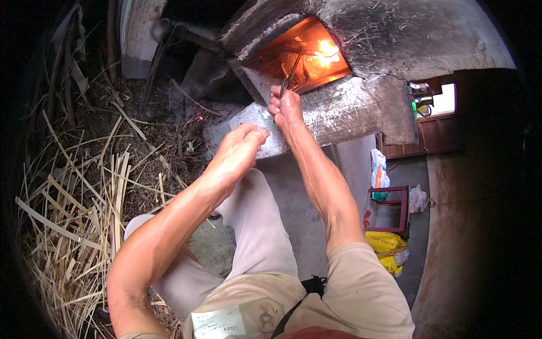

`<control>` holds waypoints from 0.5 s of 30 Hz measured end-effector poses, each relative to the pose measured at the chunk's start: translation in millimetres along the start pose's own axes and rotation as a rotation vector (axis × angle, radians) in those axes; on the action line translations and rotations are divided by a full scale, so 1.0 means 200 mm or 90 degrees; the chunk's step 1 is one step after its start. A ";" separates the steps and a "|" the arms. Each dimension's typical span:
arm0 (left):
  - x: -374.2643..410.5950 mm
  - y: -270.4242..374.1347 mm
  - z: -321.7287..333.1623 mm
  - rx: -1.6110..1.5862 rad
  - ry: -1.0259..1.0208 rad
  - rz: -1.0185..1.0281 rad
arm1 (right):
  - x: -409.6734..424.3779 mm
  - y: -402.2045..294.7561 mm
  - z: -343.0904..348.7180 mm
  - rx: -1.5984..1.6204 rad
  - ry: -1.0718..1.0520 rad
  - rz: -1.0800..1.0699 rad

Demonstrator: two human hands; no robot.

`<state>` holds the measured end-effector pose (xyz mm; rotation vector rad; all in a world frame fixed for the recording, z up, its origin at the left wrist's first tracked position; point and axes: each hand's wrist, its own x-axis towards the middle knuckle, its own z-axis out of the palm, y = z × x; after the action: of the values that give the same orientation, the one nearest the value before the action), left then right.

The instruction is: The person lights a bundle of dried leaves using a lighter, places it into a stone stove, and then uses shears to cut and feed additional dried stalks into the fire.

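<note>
My right hand grips a thin dark tool, which looks like fire tongs or a rod. Its far end reaches into the square mouth of a soot-stained masonry stove. Bright orange flames burn inside, toward the right of the opening. Under my right hand runs the stove's whitish front ledge. My left hand hovers above my knee, close to the ledge's left end. Its fingers are curled in, with nothing visible in them; the palm is hidden.
Split bamboo strips lie heaped on the left. A dark bar slants beside the stove mouth, and a small ember glows on the floor. To the right are a dark red wooden frame, a yellow sack and plastic bags.
</note>
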<state>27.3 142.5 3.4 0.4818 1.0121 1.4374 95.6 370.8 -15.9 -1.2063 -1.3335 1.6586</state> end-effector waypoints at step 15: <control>-0.36 0.01 -0.18 0.312 -0.049 0.203 | 0.56 -0.12 0.01 0.047 0.062 0.035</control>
<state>9.8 63.8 5.6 1.0870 1.2689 1.4278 54.8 478.5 -19.8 -1.2738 -1.1792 1.6499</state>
